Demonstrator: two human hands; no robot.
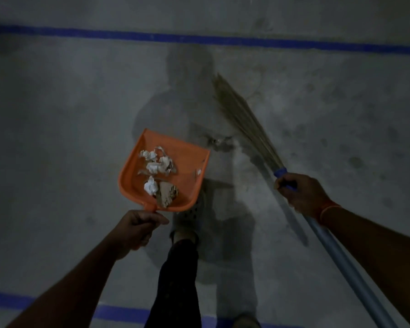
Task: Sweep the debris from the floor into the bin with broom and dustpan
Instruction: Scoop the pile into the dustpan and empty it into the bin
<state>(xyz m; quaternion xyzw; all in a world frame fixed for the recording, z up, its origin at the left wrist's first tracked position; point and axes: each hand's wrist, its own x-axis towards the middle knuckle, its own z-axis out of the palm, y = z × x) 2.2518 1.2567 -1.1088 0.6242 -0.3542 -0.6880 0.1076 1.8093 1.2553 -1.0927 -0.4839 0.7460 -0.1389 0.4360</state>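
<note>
Left hand [137,227] gripping orange dustpan [187,157] handle, light crumpled paper [157,165] riding loose | right hand [298,192] clasping grass broom [242,117] shaft

Orange dustpan [175,159] holding white paper scraps [155,162]; broom [244,119] with tan bristles, blue collar, grey handle; grey floor [57,114] crossed by blue lines [199,40]

A single head-worn camera looks steeply down at the grey floor [57,114] from standing height, facing forward; both forearms enter from the near edge, and the wide lens bends the far blue line [199,40].
</note>
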